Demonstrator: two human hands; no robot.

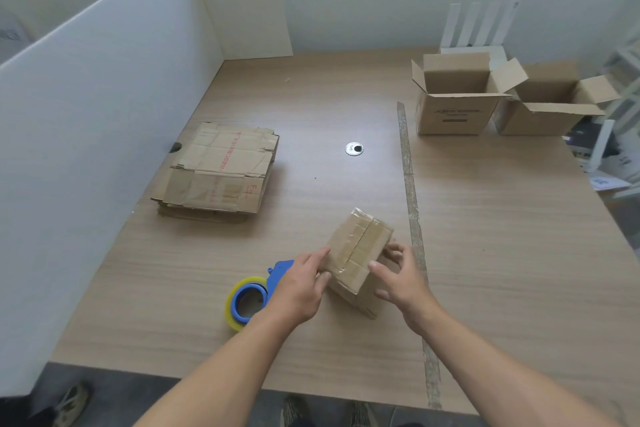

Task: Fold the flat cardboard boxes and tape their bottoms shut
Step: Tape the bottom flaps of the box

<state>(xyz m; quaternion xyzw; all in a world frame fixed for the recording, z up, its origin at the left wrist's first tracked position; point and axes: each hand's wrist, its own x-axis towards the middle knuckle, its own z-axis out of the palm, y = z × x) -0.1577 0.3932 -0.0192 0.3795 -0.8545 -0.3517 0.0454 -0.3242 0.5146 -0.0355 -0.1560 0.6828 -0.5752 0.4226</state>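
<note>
A small folded cardboard box stands bottom-up near the table's front, with clear tape along its flap seam. My left hand holds the box's left edge, fingers on top and thumb on the near side. My right hand cups the box's right side with curled fingers. A blue tape dispenser with a roll of clear tape lies on the table just left of my left hand. A stack of flat cardboard boxes lies at the left.
Two folded boxes with open top flaps, one and another, stand at the back right. A strip of tape runs down the wooden table. A round metal grommet sits mid-table. White partition walls enclose the left and back.
</note>
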